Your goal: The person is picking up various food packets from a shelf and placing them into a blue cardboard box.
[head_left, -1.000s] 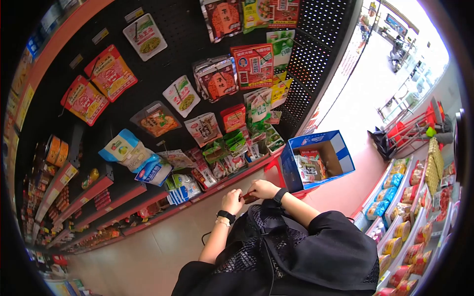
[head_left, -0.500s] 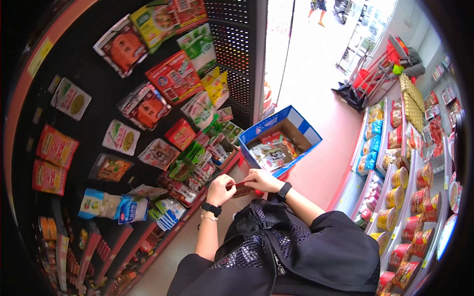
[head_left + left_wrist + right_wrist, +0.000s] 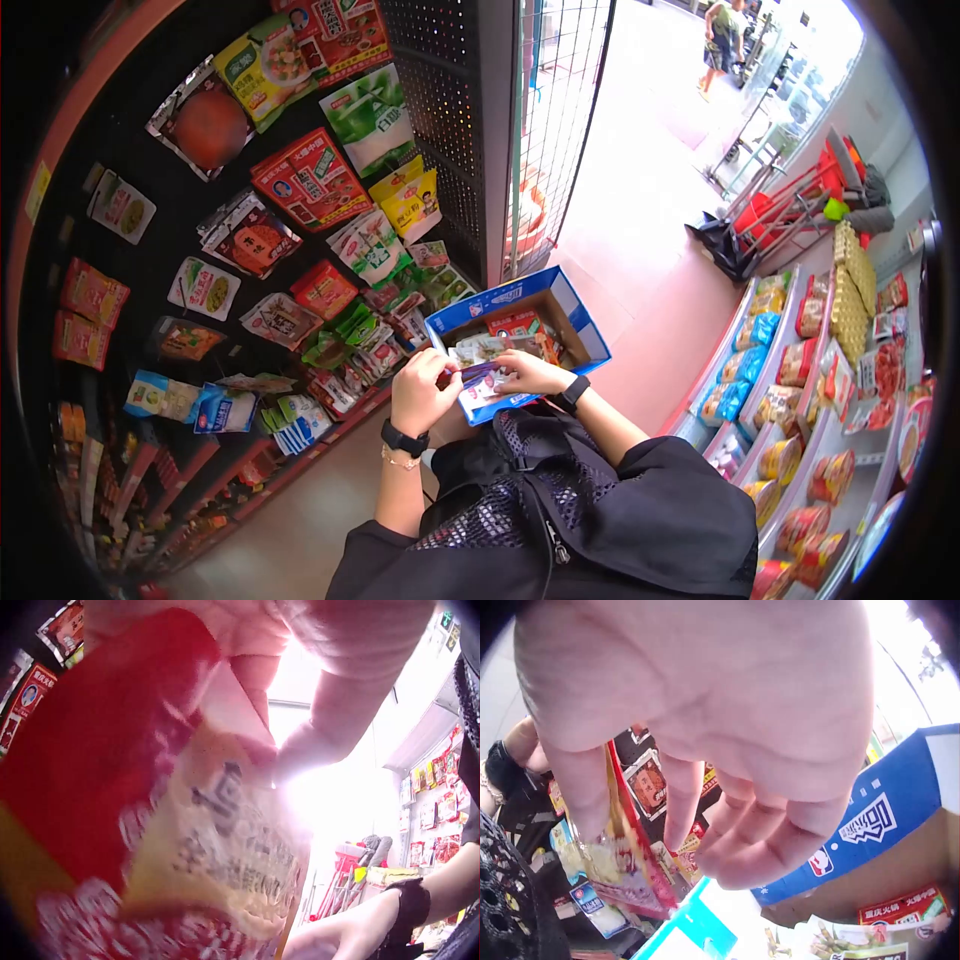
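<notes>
In the left wrist view a red and yellow food packet (image 3: 225, 832) with printed lettering fills the near space, its upper edge gripped by my left hand (image 3: 420, 390). My right hand (image 3: 535, 373) is at the packet's other side. There, in the right wrist view, the thumb lies along the packet (image 3: 622, 862), with the index finger across from it and the other fingers curled. Just beyond both hands, an open blue carton (image 3: 590, 335) holds several packets, among them a red one (image 3: 517, 323). The hands overlap its near rim in the head view.
Hanging packets cover a black pegboard rack (image 3: 430, 110) on the left, above shelves of bagged goods. Shelves of tubs and bags (image 3: 790, 440) line the right side. A folded red trolley (image 3: 790, 210) stands by the bright doorway, and a person (image 3: 718, 45) is outside.
The view has swung toward the doorway. Both hands, with the packet between them, have moved from beside the carton to its near rim.
</notes>
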`<control>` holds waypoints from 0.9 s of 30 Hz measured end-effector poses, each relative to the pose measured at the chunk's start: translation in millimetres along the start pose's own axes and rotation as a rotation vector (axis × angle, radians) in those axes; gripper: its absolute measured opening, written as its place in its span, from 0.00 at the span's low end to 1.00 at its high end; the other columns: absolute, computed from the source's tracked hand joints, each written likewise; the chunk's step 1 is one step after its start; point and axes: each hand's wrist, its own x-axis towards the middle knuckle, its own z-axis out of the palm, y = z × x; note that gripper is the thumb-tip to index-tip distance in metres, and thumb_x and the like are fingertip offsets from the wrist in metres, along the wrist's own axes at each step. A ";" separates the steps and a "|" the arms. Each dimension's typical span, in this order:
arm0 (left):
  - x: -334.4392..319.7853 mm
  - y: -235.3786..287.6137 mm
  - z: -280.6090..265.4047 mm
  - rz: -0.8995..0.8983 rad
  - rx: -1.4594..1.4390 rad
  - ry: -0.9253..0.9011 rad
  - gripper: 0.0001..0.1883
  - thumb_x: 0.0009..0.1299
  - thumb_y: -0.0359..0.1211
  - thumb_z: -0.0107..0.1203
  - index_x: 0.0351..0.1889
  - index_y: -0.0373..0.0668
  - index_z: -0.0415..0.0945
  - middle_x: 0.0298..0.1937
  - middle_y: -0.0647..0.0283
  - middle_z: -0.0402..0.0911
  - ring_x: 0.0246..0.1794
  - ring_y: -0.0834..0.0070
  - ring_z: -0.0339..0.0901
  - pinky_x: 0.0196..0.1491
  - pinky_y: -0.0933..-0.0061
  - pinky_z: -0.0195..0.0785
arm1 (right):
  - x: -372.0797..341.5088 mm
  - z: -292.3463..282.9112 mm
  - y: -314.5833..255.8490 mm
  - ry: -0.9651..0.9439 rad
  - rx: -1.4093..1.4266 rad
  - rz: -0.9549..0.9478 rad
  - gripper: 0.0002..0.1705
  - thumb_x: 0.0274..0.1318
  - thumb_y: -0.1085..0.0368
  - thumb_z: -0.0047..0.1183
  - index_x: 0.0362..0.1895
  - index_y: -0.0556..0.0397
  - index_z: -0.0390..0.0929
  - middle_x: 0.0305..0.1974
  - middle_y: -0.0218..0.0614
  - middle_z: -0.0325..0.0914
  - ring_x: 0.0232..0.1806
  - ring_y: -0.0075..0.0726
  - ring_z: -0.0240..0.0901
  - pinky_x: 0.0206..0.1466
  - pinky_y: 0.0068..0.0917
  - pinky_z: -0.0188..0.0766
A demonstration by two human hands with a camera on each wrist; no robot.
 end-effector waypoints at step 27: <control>-44.7 -133.0 213.7 -1.048 -0.127 -0.208 0.13 0.49 0.32 0.50 0.31 0.33 0.69 0.34 0.45 0.72 0.40 0.54 0.69 0.42 0.65 0.62 | -41.7 -4.4 119.2 -0.231 -0.105 0.361 0.16 0.46 0.58 0.45 0.35 0.56 0.72 0.32 0.41 0.74 0.35 0.39 0.70 0.40 0.28 0.65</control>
